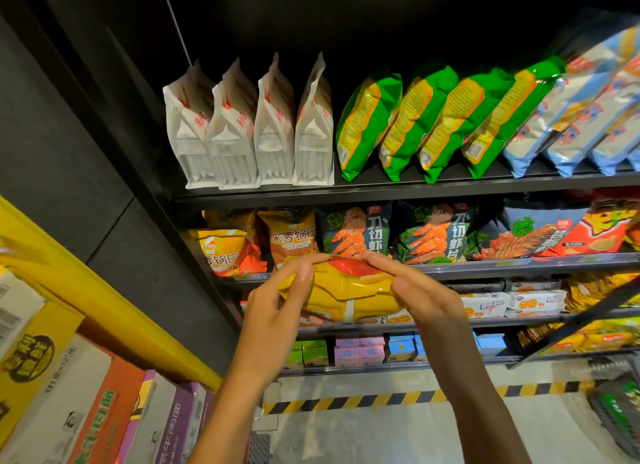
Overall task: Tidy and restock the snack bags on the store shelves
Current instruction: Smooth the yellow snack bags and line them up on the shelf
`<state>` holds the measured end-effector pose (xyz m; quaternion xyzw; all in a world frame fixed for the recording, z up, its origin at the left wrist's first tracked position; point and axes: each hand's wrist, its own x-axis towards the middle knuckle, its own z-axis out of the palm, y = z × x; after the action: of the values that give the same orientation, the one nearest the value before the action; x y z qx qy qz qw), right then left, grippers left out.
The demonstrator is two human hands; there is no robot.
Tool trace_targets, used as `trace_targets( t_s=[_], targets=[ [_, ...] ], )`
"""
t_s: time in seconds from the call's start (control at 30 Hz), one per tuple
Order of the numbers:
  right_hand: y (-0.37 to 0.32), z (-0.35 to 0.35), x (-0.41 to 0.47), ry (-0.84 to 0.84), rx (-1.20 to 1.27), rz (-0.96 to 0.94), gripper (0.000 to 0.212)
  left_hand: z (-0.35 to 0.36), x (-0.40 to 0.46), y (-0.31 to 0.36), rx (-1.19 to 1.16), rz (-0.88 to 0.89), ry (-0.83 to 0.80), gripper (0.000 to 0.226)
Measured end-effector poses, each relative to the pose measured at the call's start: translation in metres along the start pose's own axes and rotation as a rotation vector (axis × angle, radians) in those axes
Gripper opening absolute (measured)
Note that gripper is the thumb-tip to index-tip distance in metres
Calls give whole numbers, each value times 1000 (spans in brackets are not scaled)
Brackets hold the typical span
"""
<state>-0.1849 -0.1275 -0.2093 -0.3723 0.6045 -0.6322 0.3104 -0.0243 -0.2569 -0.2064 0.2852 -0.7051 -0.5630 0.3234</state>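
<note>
— Where's my camera sitting?

— I have one view only, worn on the head, so nothing is shared with a second angle. It tilts upward at the shelving: I see the underside edge of the top shelf (381, 186) and its white bags (249, 124) from below.

— How near?

— Close. Both forearms rise from the bottom edge, and the left hand (277, 301) and right hand (419, 297) sit near the middle, in front of the second shelf (519, 261). The wide lens bends the rows toward the right edge.

— What frames the sides?

— Stacked cartons (69, 394) crowd the lower left; the striped floor line (381, 399) runs low across the frame.
</note>
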Motion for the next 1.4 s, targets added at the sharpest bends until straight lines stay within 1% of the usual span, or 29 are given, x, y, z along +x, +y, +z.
trace_targets(
  t_s=[0.03, 0.07, 0.13, 0.17, 0.2, 0.23, 0.3, 0.37, 0.4, 0.5, 0.53, 0.63, 0.73, 0.8, 0.9, 0.93, 1.03, 1.07, 1.17, 1.2, 1.27, 1.3, 1.33, 1.37, 1.4],
  targets=[
    [-1, -3, 3, -3, 67, 36, 35, -2, -1, 0, 26, 44, -28, 40],
    [-4, -6, 7, 1, 170, 112, 42, -3, -1, 0, 61, 96, -54, 42],
    [-9, -15, 16, -13, 264, 252, 68, -7, 2, 3, 161, 220, -115, 45],
    [-12, -19, 19, -61, 231, 278, 76, -9, 3, 5, 213, 277, -158, 46],
    [-16, -22, 23, -104, 174, 292, 75, -10, 6, 9, 253, 324, -207, 48],
    [-21, -25, 24, -130, 96, 285, 68, -12, 9, 13, 277, 359, -253, 51],
    [-32, -29, 28, -102, 10, 210, 58, -15, 16, 20, 269, 394, -299, 63],
    [-42, -32, 33, -85, 60, 83, 57, -17, 20, 29, 156, 375, -310, 75],
    [-47, -32, 35, -90, 87, 32, 60, -17, 22, 35, 95, 357, -305, 78],
    [-63, -31, 43, -111, 86, -125, 72, -14, 34, 47, -2, 289, -241, 71],
    [-66, -32, 49, -116, 75, -167, 76, -15, 42, 51, -35, 269, -220, 74],
    [-83, -30, 67, -128, 67, -258, 87, -27, 71, 67, -94, 217, -200, 95],
    [-102, -26, 85, -131, 26, -363, 92, -37, 98, 88, -177, 158, -303, 98],
    [-114, -24, 99, -140, -7, -429, 90, -43, 115, 103, -228, 137, -358, 96],
    [-140, -22, 119, -177, -53, -521, 88, -52, 138, 135, -228, 148, -403, 102],
    [-152, -21, 126, -184, -69, -552, 87, -55, 145, 146, -226, 158, -394, 98],
    [-189, -16, 144, -199, -94, -630, 85, -56, 160, 181, -214, 225, -335, 58],
    [-200, -15, 150, -191, -101, -644, 84, -56, 164, 193, -205, 256, -311, 53],
    [-227, -16, 168, -153, -116, -667, 78, -61, 180, 218, -246, 326, -244, 58],
    [-234, -18, 174, -132, -115, -674, 76, -64, 189, 223, -263, 331, -221, 68],
    [-246, -25, 193, -55, -119, -703, 72, -72, 203, 232, -273, 340, -176, 99],
    [-252, -30, 203, -5, -121, -716, 70, -74, 210, 237, -263, 353, -148, 108],
    [-258, -36, 215, 56, -128, -727, 68, -76, 218, 241, -269, 365, -133, 112],
    [-263, -42, 227, 125, -147, -738, 65, -75, 224, 247, -270, 372, -122, 108],
    [-268, -47, 240, 204, -190, -749, 64, -72, 228, 254, -275, 391, -104, 100]
  ],
)
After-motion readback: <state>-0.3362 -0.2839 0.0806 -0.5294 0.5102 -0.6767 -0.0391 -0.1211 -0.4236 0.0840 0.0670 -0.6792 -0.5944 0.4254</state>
